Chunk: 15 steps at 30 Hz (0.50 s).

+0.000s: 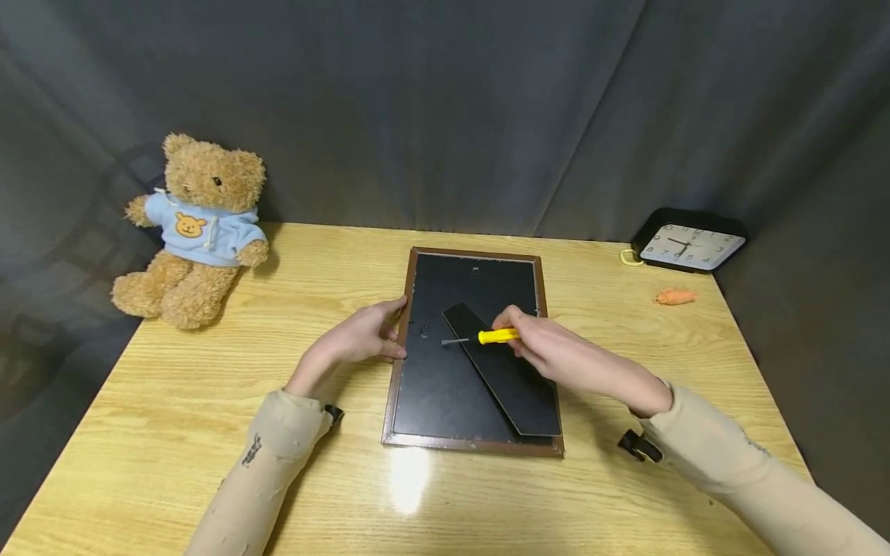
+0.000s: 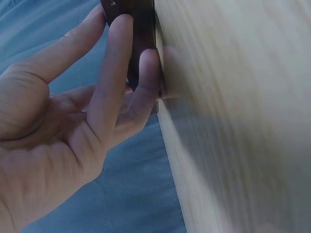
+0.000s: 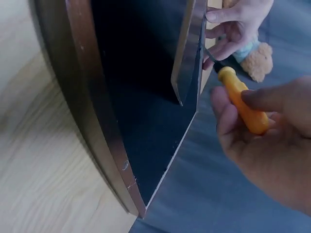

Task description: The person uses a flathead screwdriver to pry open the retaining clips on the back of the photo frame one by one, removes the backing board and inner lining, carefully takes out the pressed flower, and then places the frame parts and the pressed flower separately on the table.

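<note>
A picture frame [image 1: 475,450] with a brown rim lies back side up on the table, its black backing [image 1: 445,401] facing me. A black stand leg [image 1: 511,394] slants across the backing; the right wrist view shows it raised off it. My right hand [image 1: 549,344] pinches the yellow handle of a screwdriver [image 3: 243,104] between thumb and fingers. The shaft points left above the backing, and whether its tip touches anything cannot be told. My left hand [image 1: 358,332] rests its fingertips along the frame's left edge, as the left wrist view [image 2: 58,136] shows its fingers against the rim.
A teddy bear [image 1: 202,232] in a light blue hoodie sits at the back left of the wooden table [image 1: 334,494]. At the back right stand a black clock [image 1: 691,241] and a small orange object [image 1: 675,296]. Dark curtains [image 1: 445,116] hang behind and beside the table.
</note>
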Available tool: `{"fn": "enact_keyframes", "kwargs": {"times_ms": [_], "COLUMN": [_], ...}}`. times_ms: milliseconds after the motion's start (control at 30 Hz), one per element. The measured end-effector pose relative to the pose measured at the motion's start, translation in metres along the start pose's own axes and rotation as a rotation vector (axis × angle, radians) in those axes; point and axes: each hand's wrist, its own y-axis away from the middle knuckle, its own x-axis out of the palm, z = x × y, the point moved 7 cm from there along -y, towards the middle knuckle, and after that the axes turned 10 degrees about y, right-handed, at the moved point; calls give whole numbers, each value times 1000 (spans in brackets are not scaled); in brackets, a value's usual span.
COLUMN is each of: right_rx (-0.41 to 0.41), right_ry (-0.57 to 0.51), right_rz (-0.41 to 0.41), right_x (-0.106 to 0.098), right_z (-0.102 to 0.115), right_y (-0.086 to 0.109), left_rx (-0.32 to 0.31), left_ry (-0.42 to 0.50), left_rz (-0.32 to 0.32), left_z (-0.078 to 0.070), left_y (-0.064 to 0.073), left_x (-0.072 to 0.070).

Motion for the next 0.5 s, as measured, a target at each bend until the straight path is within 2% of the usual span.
{"fn": "enact_keyframes", "kwargs": {"times_ms": [133, 333, 500], "right_rx": [-3, 135, 210], "right_ry": [8, -69, -101], "right_rz": [-57, -110, -177], "right_x": [1, 4, 2], "right_z": [-4, -18, -29], "right_y": [-12, -21, -25], "left_rx": [2, 10, 6], "left_ry": [1, -15, -2], "left_rz": [2, 0, 3], "left_z": [0, 0, 0], "left_y": [0, 0, 1], "left_x": [0, 0, 1]}}
